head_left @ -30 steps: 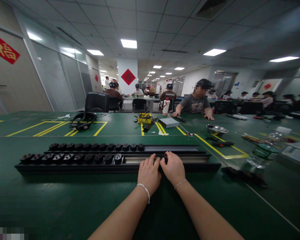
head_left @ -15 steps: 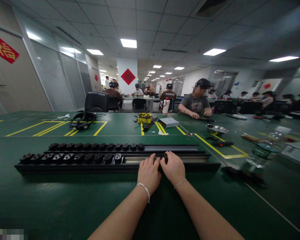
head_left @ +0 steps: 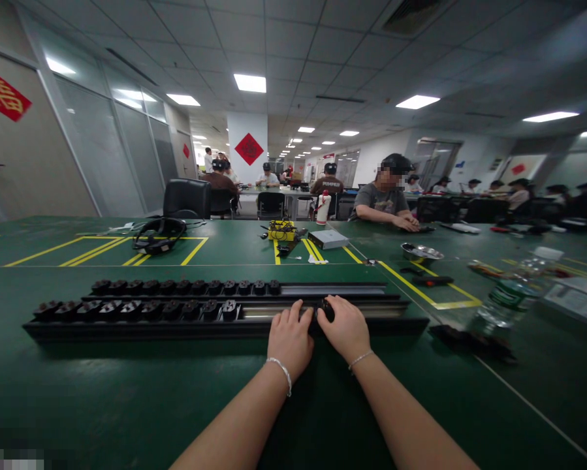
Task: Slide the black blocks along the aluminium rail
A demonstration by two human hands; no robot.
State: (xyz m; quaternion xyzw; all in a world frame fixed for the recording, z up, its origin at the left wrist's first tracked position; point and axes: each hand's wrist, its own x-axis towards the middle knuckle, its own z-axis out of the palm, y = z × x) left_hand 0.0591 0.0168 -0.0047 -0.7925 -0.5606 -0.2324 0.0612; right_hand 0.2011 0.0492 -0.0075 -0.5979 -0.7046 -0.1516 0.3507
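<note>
Two long black power-track rails lie side by side across the green table; the front rail [head_left: 175,331] is nearest me. Black socket modules [head_left: 151,309] sit in a row along its left part, the last at its middle. My right hand [head_left: 345,326] is closed around a round black socket module [head_left: 328,309], at the bare stretch of the rail. Beside it, my left hand [head_left: 290,333] lies over the rail, fingers stretched onto the metal strip [head_left: 261,313]. Its thumb is partly hidden near the module.
Behind stands the rear rail [head_left: 332,288], with more socket modules [head_left: 198,286]. To the right are a water bottle [head_left: 513,294], a metal bowl [head_left: 422,252] and a dark tool [head_left: 433,281]. A headset [head_left: 159,236] and a white box [head_left: 328,239] lie farther back. A co-worker [head_left: 386,196] sits opposite.
My right hand has turned and shifted slightly right, and more of the black module shows. My left hand stays nearly in place. The view has moved a little.
</note>
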